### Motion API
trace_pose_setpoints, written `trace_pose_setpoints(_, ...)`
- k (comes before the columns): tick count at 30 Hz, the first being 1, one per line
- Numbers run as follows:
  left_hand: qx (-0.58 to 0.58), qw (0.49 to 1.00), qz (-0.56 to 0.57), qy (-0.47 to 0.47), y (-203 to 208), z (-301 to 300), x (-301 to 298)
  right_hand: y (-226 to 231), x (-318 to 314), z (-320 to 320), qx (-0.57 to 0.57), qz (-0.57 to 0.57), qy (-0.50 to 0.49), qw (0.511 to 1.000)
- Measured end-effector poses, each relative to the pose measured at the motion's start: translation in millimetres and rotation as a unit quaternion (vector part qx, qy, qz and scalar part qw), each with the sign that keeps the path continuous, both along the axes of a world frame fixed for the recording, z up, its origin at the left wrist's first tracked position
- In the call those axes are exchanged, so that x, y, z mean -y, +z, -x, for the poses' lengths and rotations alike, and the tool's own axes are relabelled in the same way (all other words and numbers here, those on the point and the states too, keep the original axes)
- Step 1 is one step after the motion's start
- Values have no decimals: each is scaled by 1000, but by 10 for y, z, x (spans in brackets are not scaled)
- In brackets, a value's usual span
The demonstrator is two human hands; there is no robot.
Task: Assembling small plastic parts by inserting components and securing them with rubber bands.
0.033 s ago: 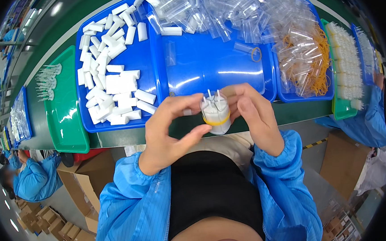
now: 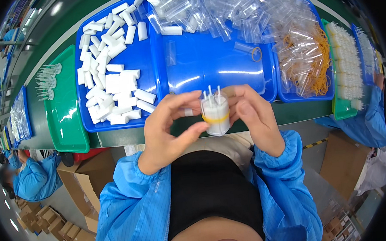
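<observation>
Between my two hands, just in front of the table edge, is a round bundle of white pieces (image 2: pixel 216 111). Clear plastic surrounds the pieces, and a yellow rubber band (image 2: pixel 216 119) circles the bundle. Several thin white sticks stand up from its top. My left hand (image 2: pixel 169 129) grips the left side with thumb and fingertips. Curled fingers of my right hand (image 2: pixel 254 116) support the right side, partly hidden behind the bundle; the right thumb is raised off it.
Ahead, a blue tray (image 2: pixel 137 86) bears white wedge-shaped blocks (image 2: pixel 119 84). Another blue tray (image 2: pixel 217 80) has clear plastic sleeves (image 2: pixel 221 9). Yellow rubber bands (image 2: pixel 317 69) fill a tray at right. A green tray (image 2: pixel 68 124) with white stemmed pieces (image 2: pixel 48 81) lies left. Co-workers sit at both sides.
The bundle has tipped in my fingers, so more of its side and banded front shows and its sticks point more upward. My hands stay nearly in place.
</observation>
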State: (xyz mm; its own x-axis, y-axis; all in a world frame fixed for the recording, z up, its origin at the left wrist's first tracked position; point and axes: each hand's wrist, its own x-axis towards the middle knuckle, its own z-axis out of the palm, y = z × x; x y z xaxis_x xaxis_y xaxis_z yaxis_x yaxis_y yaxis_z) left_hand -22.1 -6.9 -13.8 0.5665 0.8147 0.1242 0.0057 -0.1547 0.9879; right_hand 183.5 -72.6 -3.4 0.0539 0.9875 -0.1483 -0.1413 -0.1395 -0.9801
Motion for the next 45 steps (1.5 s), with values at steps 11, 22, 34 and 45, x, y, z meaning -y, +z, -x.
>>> trace_pose_setpoints(11, -11, 993, -90, -81, 15, 0, -69, -11, -15, 37, -177, 95, 9, 980)
trace_pose_setpoints(22, -3, 996, -66, -63, -57, 70, -58, -5, -10, -94, 251, -195, 44, 947)
trace_pose_setpoints(34, -76, 980, -184, -17, -95, 93, -82, -23, -35, -144, 131, -162, 57, 976)
trace_pose_setpoints(45, -145, 959, -243, -23, 44, -153, -32, 116, 559, -1053, 195, -164, -375, 891)
